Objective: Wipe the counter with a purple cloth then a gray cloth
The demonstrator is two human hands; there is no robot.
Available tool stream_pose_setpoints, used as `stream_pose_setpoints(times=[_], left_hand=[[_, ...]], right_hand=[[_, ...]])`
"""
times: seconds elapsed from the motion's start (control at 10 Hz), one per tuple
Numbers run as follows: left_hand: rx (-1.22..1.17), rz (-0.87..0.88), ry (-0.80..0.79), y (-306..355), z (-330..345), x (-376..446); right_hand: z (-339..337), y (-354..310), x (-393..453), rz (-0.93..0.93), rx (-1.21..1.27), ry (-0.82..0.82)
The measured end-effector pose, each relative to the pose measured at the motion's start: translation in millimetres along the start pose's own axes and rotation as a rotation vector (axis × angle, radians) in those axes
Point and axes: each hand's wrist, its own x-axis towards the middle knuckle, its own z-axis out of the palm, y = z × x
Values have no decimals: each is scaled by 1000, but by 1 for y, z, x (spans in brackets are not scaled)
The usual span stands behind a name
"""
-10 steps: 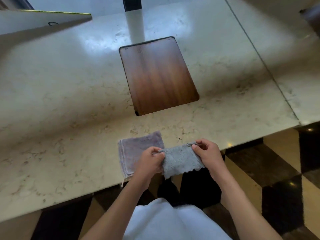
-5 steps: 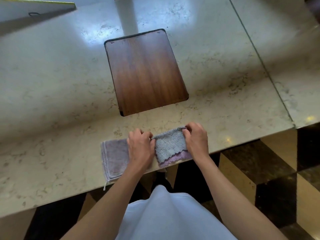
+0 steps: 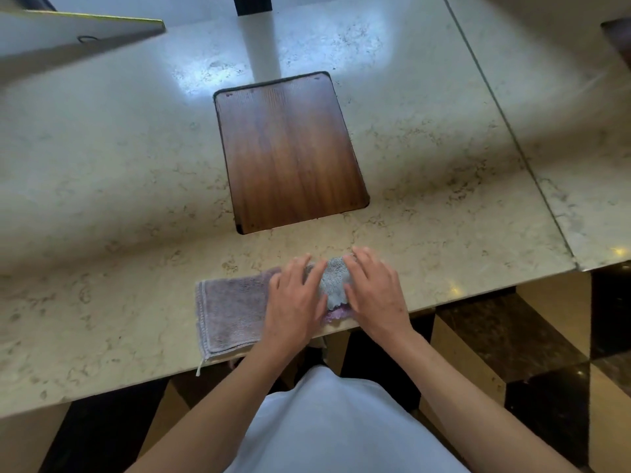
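Note:
A folded purple cloth [image 3: 229,312] lies flat at the near edge of the marble counter [image 3: 112,186]. A small gray cloth [image 3: 334,280] with a purple underside lies just right of it, partly over the edge. My left hand [image 3: 296,303] rests flat, fingers spread, on the seam between the two cloths. My right hand [image 3: 374,290] presses flat on the gray cloth's right side. Neither hand grips anything.
A dark wooden panel [image 3: 290,148] is set into the counter beyond the cloths. A seam [image 3: 505,128] splits off another slab at the right. A white ledge [image 3: 68,32] stands at the far left. Tiled floor [image 3: 546,353] shows below the counter edge.
One second ago both hands held the gray cloth stretched in the air. They laid it on the counter beside the purple cloth, let go, and now lie flat on it.

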Motion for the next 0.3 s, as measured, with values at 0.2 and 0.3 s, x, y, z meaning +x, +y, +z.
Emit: stream_pose_setpoints(times=[0.2, 0.3], left_hand=[[126, 69, -142, -20, 13, -14], [38, 15, -79, -27, -2, -24]], right_hand=[[17, 19, -12, 54, -64, -263], [8, 5, -11, 124, 52, -247]])
